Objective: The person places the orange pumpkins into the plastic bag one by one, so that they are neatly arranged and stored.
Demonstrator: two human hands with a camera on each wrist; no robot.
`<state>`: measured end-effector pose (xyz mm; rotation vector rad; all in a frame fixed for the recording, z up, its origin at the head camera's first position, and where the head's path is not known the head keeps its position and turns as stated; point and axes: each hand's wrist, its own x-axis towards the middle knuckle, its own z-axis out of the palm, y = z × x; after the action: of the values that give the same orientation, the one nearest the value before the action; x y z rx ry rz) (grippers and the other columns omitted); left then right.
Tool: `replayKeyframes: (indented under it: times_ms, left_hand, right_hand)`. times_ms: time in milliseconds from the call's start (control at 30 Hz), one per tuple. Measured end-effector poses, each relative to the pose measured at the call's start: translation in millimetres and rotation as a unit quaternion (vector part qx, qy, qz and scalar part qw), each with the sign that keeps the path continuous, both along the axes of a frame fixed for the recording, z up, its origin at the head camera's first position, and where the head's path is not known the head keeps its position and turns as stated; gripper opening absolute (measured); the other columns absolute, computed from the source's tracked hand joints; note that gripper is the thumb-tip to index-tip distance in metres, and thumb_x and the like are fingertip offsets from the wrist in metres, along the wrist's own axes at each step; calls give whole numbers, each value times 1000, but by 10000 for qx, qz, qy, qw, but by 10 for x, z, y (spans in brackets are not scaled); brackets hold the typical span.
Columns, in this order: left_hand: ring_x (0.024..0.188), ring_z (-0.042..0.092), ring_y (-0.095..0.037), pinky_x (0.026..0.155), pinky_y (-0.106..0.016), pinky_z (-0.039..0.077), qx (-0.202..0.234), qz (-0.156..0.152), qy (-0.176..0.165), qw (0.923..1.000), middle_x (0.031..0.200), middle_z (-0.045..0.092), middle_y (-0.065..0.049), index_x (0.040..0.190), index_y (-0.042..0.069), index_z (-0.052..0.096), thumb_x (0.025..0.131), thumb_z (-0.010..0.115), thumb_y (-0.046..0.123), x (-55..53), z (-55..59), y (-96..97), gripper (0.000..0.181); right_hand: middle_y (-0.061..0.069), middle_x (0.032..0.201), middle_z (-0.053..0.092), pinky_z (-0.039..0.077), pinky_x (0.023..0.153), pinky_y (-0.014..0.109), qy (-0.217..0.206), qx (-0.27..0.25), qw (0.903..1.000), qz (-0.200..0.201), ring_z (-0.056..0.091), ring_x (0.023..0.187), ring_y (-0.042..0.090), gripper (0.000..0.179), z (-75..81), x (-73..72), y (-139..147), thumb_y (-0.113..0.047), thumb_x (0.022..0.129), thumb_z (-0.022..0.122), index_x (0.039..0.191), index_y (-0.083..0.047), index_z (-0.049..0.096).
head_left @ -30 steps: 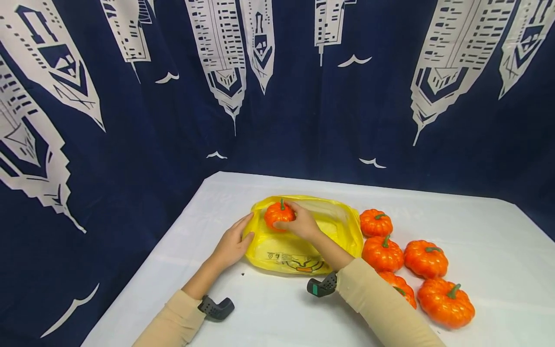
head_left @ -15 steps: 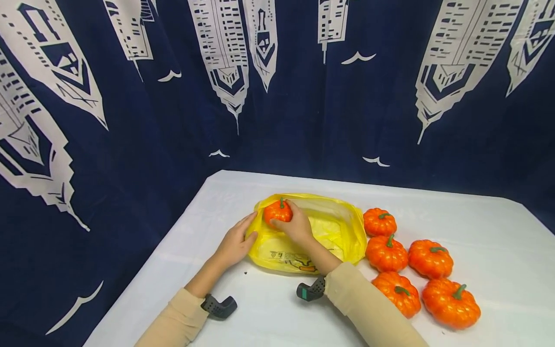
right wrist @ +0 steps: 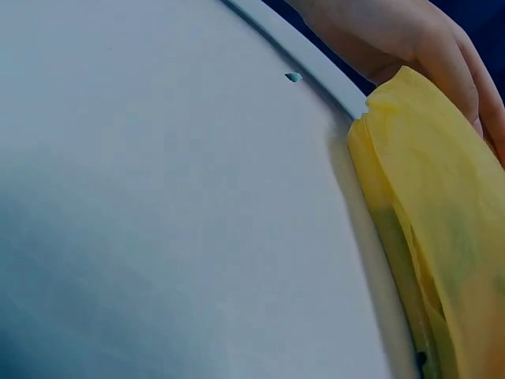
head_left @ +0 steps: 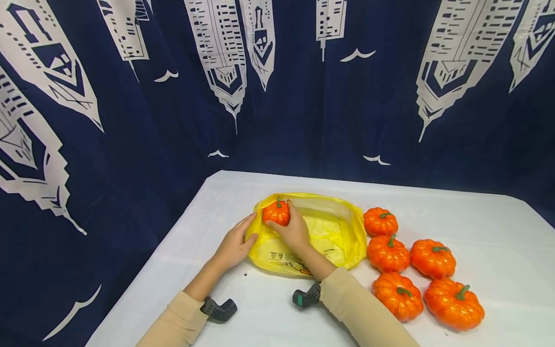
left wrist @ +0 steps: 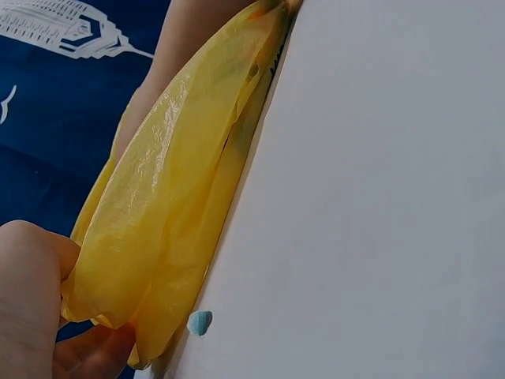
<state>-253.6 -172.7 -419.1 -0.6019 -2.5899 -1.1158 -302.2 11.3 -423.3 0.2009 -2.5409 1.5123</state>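
Note:
In the head view, a yellow plastic bag (head_left: pixel 327 230) lies with its mouth spread wide. My right hand (head_left: pixel 296 233) reaches into it and grips a small orange pumpkin (head_left: pixel 276 213) with a green stem, thumb in front and fingers on its right side. My left hand (head_left: pixel 234 243) rests against the bag's left end from outside, its fingers extended along the rim. The left wrist view shows the left hand (left wrist: pixel 31 292) touching the bag's yellow side (left wrist: pixel 158 213). The bag (right wrist: pixel 442 205) hides the right hand's grip in the right wrist view.
Several more orange pumpkins (head_left: pixel 433 259) stand on the white table (head_left: pixel 260 313) to the right of the bag. A dark blue curtain (head_left: pixel 303 120) with white building prints hangs behind the table. Black wrist devices (head_left: pixel 218 310) sit below both hands.
The right hand and its pumpkin have shifted slightly left inside the bag, and the right forearm has swung left, uncovering the nearer pumpkin. The left hand stays at the bag's end.

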Motion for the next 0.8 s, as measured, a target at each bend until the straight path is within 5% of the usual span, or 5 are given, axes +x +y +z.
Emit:
replayKeyframes:
  times_ms: [300,600,800]
  left_hand:
    - [137,38,-36,113,-48,30,-34,22,118,9999,148,42,-19,147,0,39,95,59,11,2,-34,9,57]
    - [138,36,-37,113,-50,29,-2,91,21,10000,149,40,-19,149,2,37,96,58,12,1,-29,1,58]
    - [137,38,-36,113,-49,29,-24,45,72,10000,149,41,-19,148,0,39,96,58,12,7,-18,-5,56]
  right_hand:
    - [21,150,38,41,105,51,42,129,9999,71,46,129,39,91,44,45,41,-33,82,79,152,-4,29]
    - [22,151,35,35,108,57,301,624,9971,305,39,134,41,84,357,107,215,-36,84,75,150,-5,34]
    - [18,152,35,37,106,58,144,408,9983,390,38,135,39,79,493,209,301,-39,87,71,150,-7,37]
